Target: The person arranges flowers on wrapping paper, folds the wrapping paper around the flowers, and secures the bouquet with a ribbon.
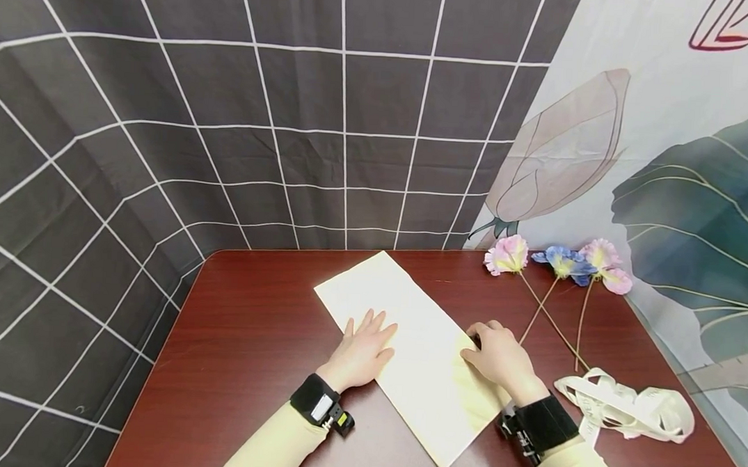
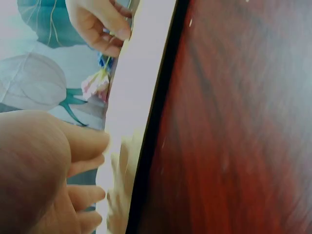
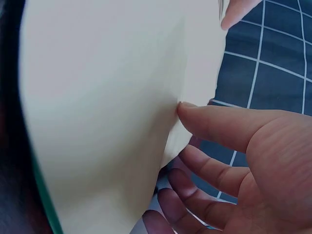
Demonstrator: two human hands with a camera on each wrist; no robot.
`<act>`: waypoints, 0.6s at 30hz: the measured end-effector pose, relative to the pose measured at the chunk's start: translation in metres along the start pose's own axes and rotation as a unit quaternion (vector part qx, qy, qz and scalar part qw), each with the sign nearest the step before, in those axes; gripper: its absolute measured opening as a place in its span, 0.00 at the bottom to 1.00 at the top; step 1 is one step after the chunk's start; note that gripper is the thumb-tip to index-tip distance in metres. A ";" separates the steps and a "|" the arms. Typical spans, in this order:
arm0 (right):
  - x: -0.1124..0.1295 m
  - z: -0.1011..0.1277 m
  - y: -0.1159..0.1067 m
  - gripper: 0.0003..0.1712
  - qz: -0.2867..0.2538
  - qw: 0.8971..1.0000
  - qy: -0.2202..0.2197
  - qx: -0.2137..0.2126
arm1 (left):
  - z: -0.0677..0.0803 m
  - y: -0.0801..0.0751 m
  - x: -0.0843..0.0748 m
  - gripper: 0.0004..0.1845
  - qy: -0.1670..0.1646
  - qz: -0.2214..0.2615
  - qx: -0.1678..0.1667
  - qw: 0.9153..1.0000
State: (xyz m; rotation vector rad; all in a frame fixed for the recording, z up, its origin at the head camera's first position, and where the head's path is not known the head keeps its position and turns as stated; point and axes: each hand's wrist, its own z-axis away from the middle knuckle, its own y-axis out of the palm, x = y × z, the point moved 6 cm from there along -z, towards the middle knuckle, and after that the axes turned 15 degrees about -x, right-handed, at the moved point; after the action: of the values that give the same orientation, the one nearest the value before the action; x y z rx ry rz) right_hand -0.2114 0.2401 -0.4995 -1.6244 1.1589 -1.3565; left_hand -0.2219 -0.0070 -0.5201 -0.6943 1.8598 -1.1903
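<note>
A long pale cream sheet of paper (image 1: 419, 354) lies slantwise on the dark red table (image 1: 238, 339). My left hand (image 1: 359, 355) rests on the paper's left edge, its fingers spread and fairly straight. At the opposite long edge, my right hand (image 1: 500, 364) pinches the paper. The right wrist view shows the right thumb (image 3: 214, 119) on top of the sheet and the other fingers curled below its edge, where the paper lifts slightly. Part of the paper under both hands is hidden.
Artificial flowers lie at the back right: a pink one (image 1: 507, 255), a blue one (image 1: 563, 261) and another pink one (image 1: 601, 254), their thin stems pointing toward me. Right of my right hand sits a loose white ribbon bundle (image 1: 636, 409). A dark gridded cloth (image 1: 308, 154) hangs behind the table.
</note>
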 end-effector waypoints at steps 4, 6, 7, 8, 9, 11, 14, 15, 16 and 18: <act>-0.002 0.002 -0.001 0.17 0.001 1.000 0.009 0.000 | 0.001 0.007 -0.003 0.35 -0.008 0.005 0.023 1.000; -0.002 0.002 -0.002 0.16 0.001 1.000 0.012 -0.001 | 0.001 0.010 -0.005 0.37 -0.004 0.008 0.033 0.999; -0.003 0.002 -0.002 0.15 0.001 1.000 0.013 -0.001 | 0.001 0.010 -0.006 0.37 0.001 0.012 0.037 0.999; -0.003 0.003 -0.002 0.15 0.000 1.000 0.013 0.000 | 0.000 0.011 -0.007 0.37 0.005 0.016 0.039 0.999; -0.003 0.003 -0.003 0.15 -0.002 1.000 0.013 0.000 | 0.000 0.011 -0.008 0.37 0.008 0.022 0.041 0.999; -0.003 0.003 -0.003 0.14 -0.004 1.000 0.013 -0.002 | -0.001 0.011 -0.010 0.37 0.017 0.031 0.045 0.998; -0.004 0.004 -0.003 0.14 -0.008 1.000 0.012 -0.004 | -0.003 0.012 -0.012 0.36 0.028 0.040 0.050 0.998; -0.004 0.004 -0.002 0.14 -0.009 1.000 0.012 -0.005 | -0.003 0.013 -0.013 0.36 0.030 0.042 0.051 0.997; -0.005 0.004 -0.002 0.14 -0.010 1.000 0.013 -0.006 | -0.003 0.013 -0.014 0.36 0.032 0.044 0.053 0.997; -0.006 0.005 -0.001 0.14 -0.010 1.000 0.015 -0.009 | -0.004 0.014 -0.015 0.36 0.033 0.044 0.055 0.997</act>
State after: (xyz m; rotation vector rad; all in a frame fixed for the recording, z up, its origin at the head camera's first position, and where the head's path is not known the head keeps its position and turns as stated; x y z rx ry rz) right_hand -0.2071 0.2458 -0.5017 -1.6382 1.1765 -1.3911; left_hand -0.2177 0.0124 -0.5274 -0.5130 1.8451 -1.2607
